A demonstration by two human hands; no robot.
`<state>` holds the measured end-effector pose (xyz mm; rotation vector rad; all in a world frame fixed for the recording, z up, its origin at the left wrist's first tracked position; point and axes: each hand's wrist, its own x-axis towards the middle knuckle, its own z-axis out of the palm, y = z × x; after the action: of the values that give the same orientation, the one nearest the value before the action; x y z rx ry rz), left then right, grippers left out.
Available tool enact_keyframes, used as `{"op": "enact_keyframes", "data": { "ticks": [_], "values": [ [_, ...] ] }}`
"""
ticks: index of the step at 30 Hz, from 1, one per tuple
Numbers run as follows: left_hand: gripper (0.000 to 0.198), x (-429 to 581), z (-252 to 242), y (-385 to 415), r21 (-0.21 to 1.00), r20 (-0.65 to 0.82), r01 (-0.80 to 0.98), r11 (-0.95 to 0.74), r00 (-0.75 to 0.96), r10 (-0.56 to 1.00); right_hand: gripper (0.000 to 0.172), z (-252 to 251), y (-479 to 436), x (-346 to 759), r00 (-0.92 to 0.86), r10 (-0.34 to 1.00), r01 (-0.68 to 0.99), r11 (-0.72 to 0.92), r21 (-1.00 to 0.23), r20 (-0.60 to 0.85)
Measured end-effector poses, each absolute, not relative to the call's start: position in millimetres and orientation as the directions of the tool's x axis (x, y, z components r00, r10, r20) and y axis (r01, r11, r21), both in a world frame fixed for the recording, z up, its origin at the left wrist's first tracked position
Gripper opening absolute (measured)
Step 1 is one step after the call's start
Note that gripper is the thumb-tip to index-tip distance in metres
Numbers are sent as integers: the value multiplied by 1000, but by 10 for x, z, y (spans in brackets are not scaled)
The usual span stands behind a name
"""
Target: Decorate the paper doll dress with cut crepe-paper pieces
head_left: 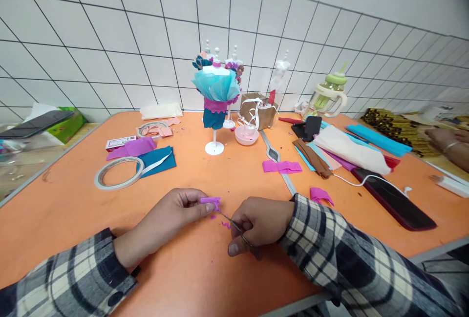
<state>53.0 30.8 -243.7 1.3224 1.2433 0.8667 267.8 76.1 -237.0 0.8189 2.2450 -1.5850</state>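
Note:
My left hand pinches a small folded piece of purple crepe paper between thumb and fingers. In my right hand is a pair of scissors, its tips pointing left and reaching the paper's lower right edge. Small purple scraps lie on the table just below the tips. Beyond the hands stands a miniature dress form on a white base, dressed in a light blue ruffle, a purple waistband and a dark teal skirt.
A roll of tape and teal paper lie on the left. Pink strips and a phone are to the right. A pink bowl, paper bag and bottle stand behind. Another person's hand shows at far right.

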Motion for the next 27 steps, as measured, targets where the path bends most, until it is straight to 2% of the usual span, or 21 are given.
{"op": "enact_keyframes", "data": {
  "ticks": [5,8,11,15,21,27],
  "values": [
    [4,494,-2434,322,979,-199,103,178,260,945,34,-2404,760,2690,-803,263,588,204,-783,-535],
    [6,485,-2435,320,978,-198,116,172,285,938,32,-2406,763,2692,-802,256,588,179,-789,-540],
    [13,480,-2427,316,975,-187,172,142,280,942,31,-2397,765,2687,-803,254,584,153,-797,-540],
    [25,462,-2431,322,981,-151,158,112,266,952,33,-2386,761,2672,-797,276,581,107,-807,-537],
    [23,480,-2467,338,979,-173,143,145,207,963,30,-2403,755,2663,-818,313,538,124,-834,-481],
    [23,475,-2489,333,983,-139,155,103,243,960,38,-2387,756,2684,-829,303,533,173,-828,-471]
  ]
}}
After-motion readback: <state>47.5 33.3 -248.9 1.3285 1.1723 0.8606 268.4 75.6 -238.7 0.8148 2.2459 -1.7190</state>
